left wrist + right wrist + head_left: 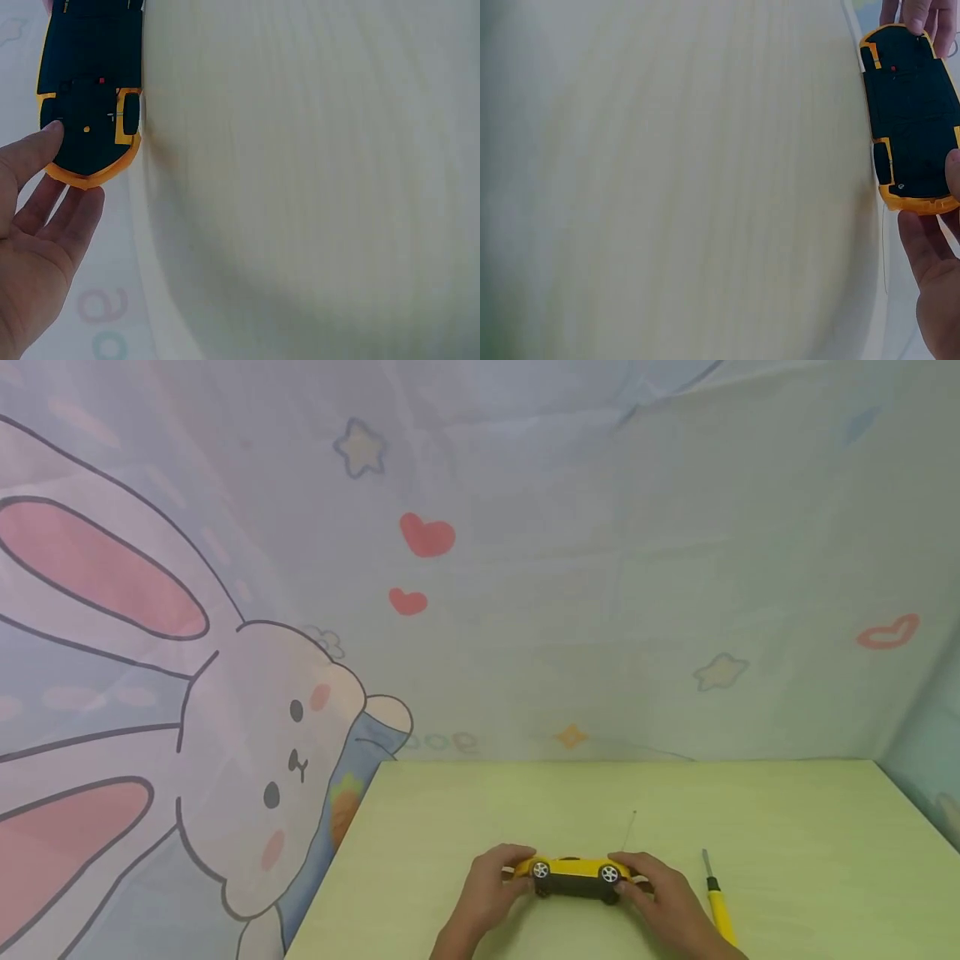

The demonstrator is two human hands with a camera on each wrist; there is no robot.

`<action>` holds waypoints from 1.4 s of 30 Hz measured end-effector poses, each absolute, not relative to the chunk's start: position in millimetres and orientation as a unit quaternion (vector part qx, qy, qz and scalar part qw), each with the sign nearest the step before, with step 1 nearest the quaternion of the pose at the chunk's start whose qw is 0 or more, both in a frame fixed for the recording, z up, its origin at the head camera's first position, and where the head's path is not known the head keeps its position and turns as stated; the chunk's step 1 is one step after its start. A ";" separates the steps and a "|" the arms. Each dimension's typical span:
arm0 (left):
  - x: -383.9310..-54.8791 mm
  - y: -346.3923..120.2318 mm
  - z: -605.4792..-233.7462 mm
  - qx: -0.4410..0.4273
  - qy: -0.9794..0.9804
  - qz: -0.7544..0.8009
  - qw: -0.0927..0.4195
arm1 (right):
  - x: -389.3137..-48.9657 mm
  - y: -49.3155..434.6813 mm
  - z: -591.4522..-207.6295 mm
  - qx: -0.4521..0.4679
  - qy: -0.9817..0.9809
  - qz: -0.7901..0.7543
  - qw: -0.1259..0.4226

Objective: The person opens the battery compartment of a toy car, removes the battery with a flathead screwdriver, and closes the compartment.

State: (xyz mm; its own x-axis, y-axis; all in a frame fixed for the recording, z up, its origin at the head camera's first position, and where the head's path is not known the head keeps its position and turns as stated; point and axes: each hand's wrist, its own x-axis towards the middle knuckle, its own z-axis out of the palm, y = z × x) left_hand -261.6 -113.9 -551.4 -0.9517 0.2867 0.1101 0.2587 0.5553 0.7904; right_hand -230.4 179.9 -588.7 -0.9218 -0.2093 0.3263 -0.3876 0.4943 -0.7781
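A yellow toy car (576, 867) with a black underside is held on its side between both hands, close over the table (810, 843). My left hand (489, 891) grips one end, its thumb on the dark base and its fingers round the yellow bumper, as the left wrist view also shows. At the other end my right hand (663, 893) holds the car the same way. The black underside (90, 60) faces me, with a small red spot in it. Silver-rimmed wheels (610, 874) show along the upper side in the head view.
A screwdriver (718, 906) with a yellow and black handle lies right of the right hand. Behind the car a thin antenna-like wire (629, 831) sticks up. A printed cloth (525, 610) with a rabbit and hearts hangs behind the table.
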 end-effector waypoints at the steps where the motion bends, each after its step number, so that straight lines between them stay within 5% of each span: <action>1: -262.1 -113.9 -551.6 0.152 0.882 0.446 0.017 | -230.5 180.0 -588.4 0.173 -0.859 0.473 0.091; 42: -259.8 -120.8 -556.3 0.141 0.890 0.434 -0.003 | -230.8 175.6 -581.2 0.118 -0.876 0.468 -0.010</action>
